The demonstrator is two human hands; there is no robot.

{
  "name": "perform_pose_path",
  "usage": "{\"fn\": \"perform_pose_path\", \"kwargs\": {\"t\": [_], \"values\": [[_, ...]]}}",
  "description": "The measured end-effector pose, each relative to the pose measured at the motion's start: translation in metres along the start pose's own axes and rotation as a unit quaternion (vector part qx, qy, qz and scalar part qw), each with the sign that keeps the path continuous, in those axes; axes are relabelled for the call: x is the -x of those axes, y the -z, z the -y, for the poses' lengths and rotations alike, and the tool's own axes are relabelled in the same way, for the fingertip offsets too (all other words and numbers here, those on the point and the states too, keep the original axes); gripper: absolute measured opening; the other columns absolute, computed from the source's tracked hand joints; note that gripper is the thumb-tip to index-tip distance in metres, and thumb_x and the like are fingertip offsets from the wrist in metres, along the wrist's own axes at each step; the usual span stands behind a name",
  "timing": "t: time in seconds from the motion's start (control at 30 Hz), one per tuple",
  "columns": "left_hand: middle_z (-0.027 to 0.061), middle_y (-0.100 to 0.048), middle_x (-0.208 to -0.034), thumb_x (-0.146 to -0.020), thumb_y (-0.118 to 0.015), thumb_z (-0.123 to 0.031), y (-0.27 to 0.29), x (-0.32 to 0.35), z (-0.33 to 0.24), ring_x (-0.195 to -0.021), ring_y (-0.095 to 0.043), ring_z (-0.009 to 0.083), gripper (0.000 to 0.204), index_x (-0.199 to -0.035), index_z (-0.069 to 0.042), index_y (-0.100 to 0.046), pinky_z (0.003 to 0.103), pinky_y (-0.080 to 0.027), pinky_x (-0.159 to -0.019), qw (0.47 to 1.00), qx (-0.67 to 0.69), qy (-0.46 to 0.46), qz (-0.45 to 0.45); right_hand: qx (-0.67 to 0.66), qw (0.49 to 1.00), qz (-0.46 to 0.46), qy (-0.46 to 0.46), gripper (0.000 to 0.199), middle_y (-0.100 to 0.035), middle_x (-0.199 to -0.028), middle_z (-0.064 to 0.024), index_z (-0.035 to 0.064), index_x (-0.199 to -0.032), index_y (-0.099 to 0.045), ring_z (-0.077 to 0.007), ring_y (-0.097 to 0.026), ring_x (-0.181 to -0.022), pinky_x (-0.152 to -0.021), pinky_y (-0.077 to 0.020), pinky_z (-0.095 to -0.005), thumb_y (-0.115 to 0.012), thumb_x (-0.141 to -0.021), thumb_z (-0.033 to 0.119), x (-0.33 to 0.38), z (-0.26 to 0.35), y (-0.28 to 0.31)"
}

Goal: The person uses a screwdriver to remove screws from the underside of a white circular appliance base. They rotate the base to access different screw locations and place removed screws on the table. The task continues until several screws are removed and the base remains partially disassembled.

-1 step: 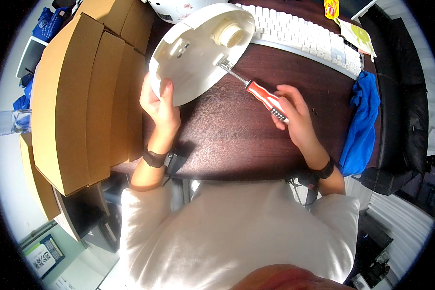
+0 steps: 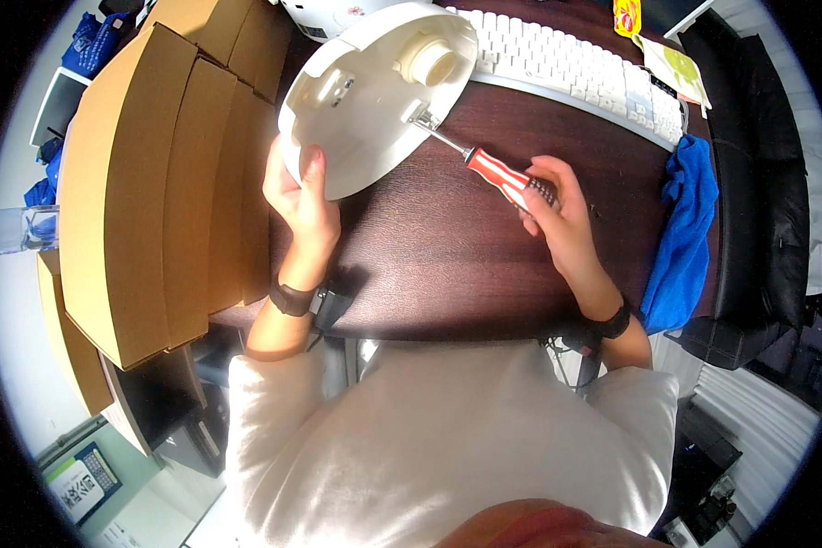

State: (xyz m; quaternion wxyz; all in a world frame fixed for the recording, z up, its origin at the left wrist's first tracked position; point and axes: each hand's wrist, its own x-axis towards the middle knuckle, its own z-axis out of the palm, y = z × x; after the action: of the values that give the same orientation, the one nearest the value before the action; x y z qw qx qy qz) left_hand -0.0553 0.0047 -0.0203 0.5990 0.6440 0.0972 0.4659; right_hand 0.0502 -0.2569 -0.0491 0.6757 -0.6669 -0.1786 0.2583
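My left hand (image 2: 307,205) grips the near left rim of a round white plastic cover (image 2: 365,128), thumb inside and fingers behind. The cover is tilted, its hollow side toward me, showing a raised round collar (image 2: 431,66). My right hand (image 2: 562,215) is closed around the handle end of a screwdriver (image 2: 498,173) with a red, white and black handle. Its metal shaft runs up and left to a small fitting (image 2: 420,116) at the cover's right edge. I cannot tell exactly what the tip sits in.
Behind the cover lies a white keyboard (image 2: 557,73), with a white flower-patterned appliance (image 2: 315,20) at its left. Cardboard boxes (image 2: 137,201) line the dark table's (image 2: 411,265) left side. A blue cloth (image 2: 690,228) hangs over its right edge, beside a black sofa (image 2: 758,173).
The screwdriver's handle has turned about its axis, and my right fingers have shifted on it. The cover has moved very slightly left.
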Motion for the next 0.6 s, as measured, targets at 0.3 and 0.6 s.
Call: {"fn": "perform_pose_path", "kwargs": {"t": [0.3,0.6], "values": [[0.0058,-0.057,-0.096,-0.083,-0.06,-0.018,-0.001,0.001,-0.001,-0.089,-0.051,0.0124,0.033,-0.106,0.005,-0.054,0.026,-0.039,-0.08,1.0,-0.004,0.002,-0.003,-0.169,0.984,-0.019,-0.049,0.032,-0.053,-0.096,-0.0098,0.0007,-0.113,-0.045,-0.0146,-0.053,-0.081,-0.07,-0.0446,-0.0261,-0.056,-0.083,0.007,-0.004,0.004,-0.005],[0.0052,-0.057,-0.095,-0.083,-0.059,-0.017,0.0,0.001,0.001,-0.088,-0.051,0.012,0.031,-0.105,0.005,-0.054,0.025,-0.038,-0.079,1.0,-0.012,-0.003,0.005,-0.21,0.962,0.065,-0.16,0.026,-0.055,-0.08,-0.0098,-0.0014,-0.111,-0.047,-0.0119,-0.054,-0.06,-0.049,-0.0434,-0.0225,-0.044,-0.092,0.017,-0.004,0.015,-0.005]]}}
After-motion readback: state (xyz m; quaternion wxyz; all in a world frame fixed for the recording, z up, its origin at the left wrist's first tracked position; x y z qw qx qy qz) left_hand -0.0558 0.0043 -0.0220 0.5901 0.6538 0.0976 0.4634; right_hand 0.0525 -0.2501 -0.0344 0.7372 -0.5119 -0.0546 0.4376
